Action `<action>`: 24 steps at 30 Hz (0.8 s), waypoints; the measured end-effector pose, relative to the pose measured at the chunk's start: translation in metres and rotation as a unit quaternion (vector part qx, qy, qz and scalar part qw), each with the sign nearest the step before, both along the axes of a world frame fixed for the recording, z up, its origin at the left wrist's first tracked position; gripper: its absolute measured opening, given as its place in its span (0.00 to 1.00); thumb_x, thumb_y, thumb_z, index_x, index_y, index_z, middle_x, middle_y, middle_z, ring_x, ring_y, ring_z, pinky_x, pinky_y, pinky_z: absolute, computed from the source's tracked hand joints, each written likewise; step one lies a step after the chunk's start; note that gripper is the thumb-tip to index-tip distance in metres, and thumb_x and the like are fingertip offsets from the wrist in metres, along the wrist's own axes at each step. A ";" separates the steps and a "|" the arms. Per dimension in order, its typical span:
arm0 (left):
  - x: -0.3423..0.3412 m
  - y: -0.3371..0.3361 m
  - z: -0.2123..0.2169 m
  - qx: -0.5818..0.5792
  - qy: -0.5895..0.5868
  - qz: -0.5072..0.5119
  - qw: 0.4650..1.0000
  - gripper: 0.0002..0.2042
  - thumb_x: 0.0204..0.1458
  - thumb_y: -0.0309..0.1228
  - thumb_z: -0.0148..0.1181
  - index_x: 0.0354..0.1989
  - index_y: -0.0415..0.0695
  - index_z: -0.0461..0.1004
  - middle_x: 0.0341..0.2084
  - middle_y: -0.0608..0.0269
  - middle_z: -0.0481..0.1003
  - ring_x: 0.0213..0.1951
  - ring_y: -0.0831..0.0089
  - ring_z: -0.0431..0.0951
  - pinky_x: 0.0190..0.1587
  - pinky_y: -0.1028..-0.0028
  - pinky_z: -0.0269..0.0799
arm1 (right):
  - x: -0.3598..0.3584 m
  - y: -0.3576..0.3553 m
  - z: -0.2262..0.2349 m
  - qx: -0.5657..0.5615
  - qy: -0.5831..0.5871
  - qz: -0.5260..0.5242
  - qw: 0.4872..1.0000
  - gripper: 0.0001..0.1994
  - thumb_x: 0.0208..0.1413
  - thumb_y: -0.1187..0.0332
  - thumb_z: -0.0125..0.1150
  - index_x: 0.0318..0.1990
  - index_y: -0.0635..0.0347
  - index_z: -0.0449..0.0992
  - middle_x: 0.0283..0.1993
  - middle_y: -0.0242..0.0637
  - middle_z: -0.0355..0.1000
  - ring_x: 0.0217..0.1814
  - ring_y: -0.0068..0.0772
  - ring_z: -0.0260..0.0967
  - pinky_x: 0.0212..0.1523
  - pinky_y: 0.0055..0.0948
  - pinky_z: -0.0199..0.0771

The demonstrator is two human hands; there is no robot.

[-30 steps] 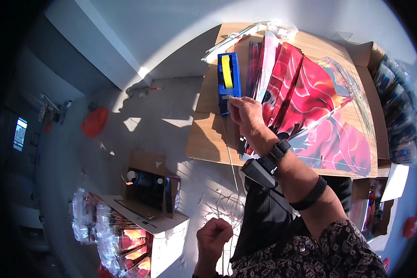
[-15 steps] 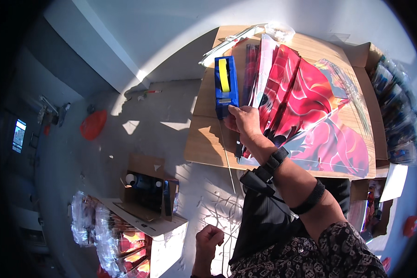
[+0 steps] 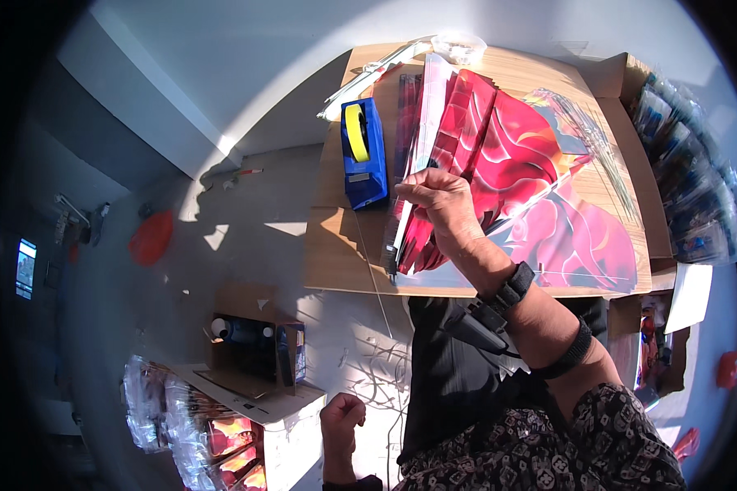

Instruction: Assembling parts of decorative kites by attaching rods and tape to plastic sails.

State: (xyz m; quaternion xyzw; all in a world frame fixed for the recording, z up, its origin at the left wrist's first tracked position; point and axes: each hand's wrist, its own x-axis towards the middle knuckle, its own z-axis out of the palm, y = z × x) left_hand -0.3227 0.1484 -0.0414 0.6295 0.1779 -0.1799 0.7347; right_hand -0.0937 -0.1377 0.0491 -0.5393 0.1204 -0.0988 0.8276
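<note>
My right hand [image 3: 444, 199] is pinched, thumb against fingers, above the left edge of the red pleated sheets [image 3: 458, 123]. Anything between its fingertips is too small to make out. Just left of it, apart from the fingers, stands a blue tape dispenser [image 3: 371, 176] with a yellow-cored roll. Low in the picture, beside the white carton, my left hand [image 3: 341, 419] is curled closed; whatever it may hold is hidden. A printed sheet with red and pink swirls [image 3: 581, 233] lies flat on the wooden table [image 3: 327, 254], partly under the pleated ones.
Thin wire-like sticks [image 3: 602, 139] lie at the table's right; white strips [image 3: 377, 78] and a clear bowl [image 3: 458, 49] at its back. A carton of bagged goods [image 3: 688, 172] adjoins the right edge. Floor left: an open box [image 3: 250, 348] on a white carton [image 3: 295, 421], an orange bag [image 3: 151, 237].
My right hand has left the front of the tape dispenser and moved right, over the pleated sheets. The whole view has shifted slightly. My left hand stays curled low beside the carton.
</note>
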 end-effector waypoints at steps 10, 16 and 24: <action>0.085 -0.112 0.052 0.133 -0.217 -0.331 0.909 0.01 0.51 0.21 0.57 0.29 0.37 0.73 0.18 0.71 0.69 0.22 0.85 0.67 0.26 0.82 0.61 | -0.213 -0.237 -0.024 0.020 0.056 -0.241 0.969 0.10 0.47 0.78 0.64 0.22 0.53 0.69 0.23 0.23 0.66 0.23 0.14 0.60 0.23 0.16 0.58; 0.120 -0.182 0.057 0.134 -0.265 -0.401 0.867 0.01 0.48 0.18 0.57 0.28 0.37 0.74 0.19 0.72 0.70 0.23 0.87 0.66 0.26 0.83 0.61 | -0.303 -0.276 -0.059 -0.013 0.118 -0.345 0.931 0.07 0.44 0.78 0.62 0.21 0.60 0.70 0.19 0.25 0.64 0.19 0.14 0.57 0.19 0.16 0.54; 0.148 -0.226 0.056 0.181 -0.251 -0.422 0.852 0.04 0.48 0.19 0.56 0.32 0.36 0.75 0.25 0.68 0.76 0.27 0.86 0.71 0.26 0.85 0.63 | -0.306 -0.300 -0.081 -0.215 0.145 -0.383 0.887 0.04 0.40 0.75 0.65 0.22 0.66 0.76 0.18 0.27 0.69 0.20 0.15 0.61 0.24 0.18 0.59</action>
